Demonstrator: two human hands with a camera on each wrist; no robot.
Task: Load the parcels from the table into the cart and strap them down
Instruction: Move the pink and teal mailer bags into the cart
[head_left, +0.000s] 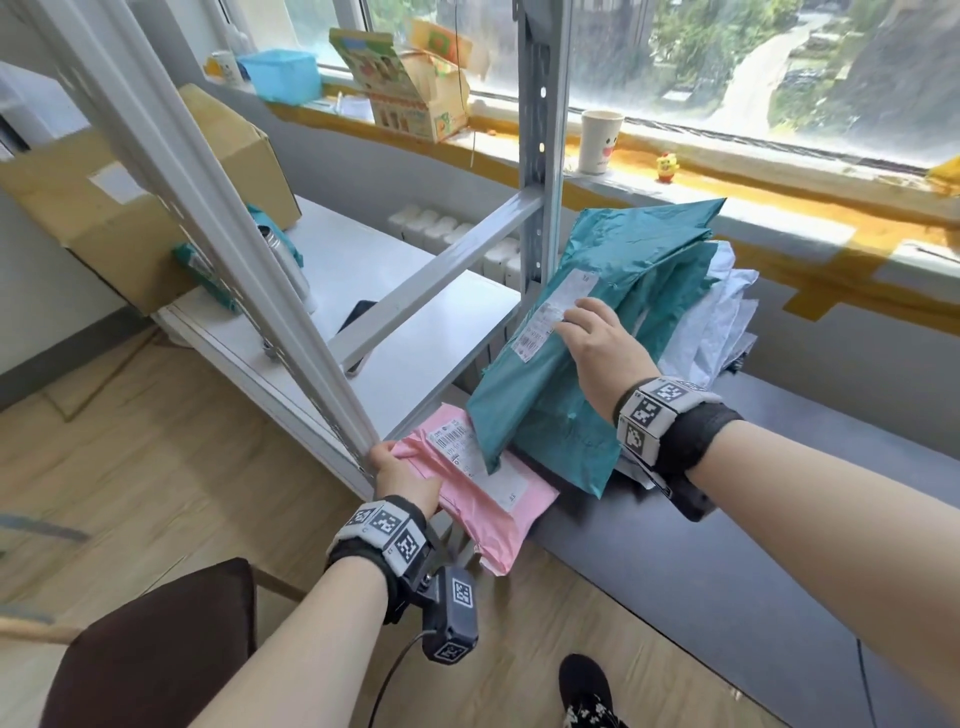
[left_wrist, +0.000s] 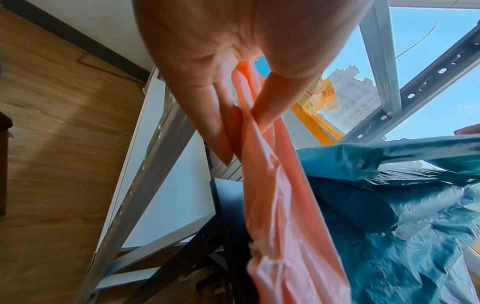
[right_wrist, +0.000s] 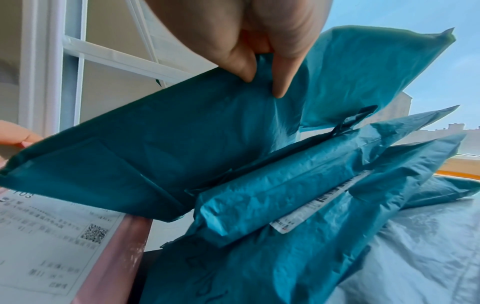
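Observation:
A pink parcel with a white label lies at the left end of the dark table, jutting over its edge. My left hand pinches its near corner, thumb on top and fingers beneath, as the left wrist view shows on the pink parcel. A teal parcel lies on top of a pile, its lower end overlapping the pink one. My right hand grips this teal parcel by its right edge and tilts it up. Under it lie more teal parcels and white parcels.
A grey metal shelf frame slants close by my left hand, with a white shelf board and cardboard boxes behind. The windowsill holds a cup and boxes. A dark seat and my foot are on the wooden floor.

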